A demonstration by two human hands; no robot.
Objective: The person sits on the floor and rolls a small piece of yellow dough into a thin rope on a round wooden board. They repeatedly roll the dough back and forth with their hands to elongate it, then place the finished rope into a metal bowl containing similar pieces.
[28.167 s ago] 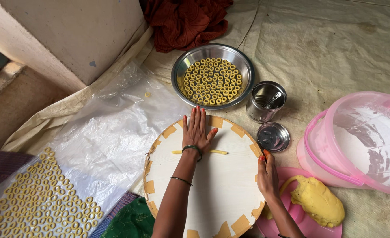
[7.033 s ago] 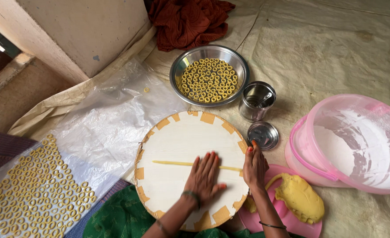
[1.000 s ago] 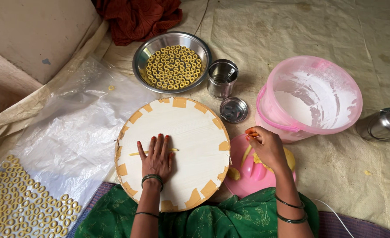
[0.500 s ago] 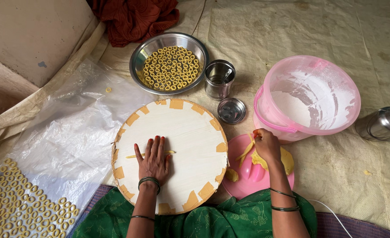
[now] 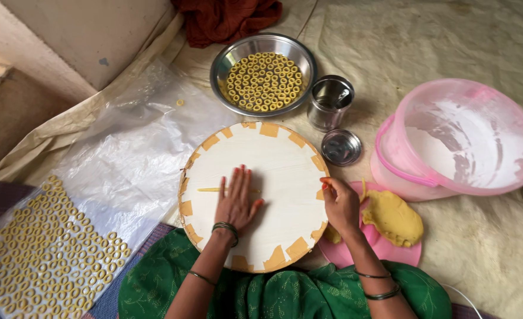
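Observation:
My left hand (image 5: 237, 201) lies flat, fingers apart, on a round white board (image 5: 273, 159) with orange patches along its rim. Under its fingers runs a thin yellow rope of dough (image 5: 209, 189). My right hand (image 5: 339, 204) is at the board's right edge with its fingers curled, beside a lump of yellow dough (image 5: 393, 217) on a pink lid (image 5: 379, 254). Whether it pinches a bit of dough I cannot tell.
A steel bowl (image 5: 226, 59) of yellow dough rings stands beyond the board. Right of it are a steel cup (image 5: 329, 101) and a small steel lid (image 5: 341, 147). A pink floured tub (image 5: 456, 139) stands at right. Clear plastic sheet (image 5: 131, 159) at left holds several rings (image 5: 48, 254).
My right hand has come back from the dough lump to the board's right edge. My left hand stays flat on the dough rope. The camera view has shifted.

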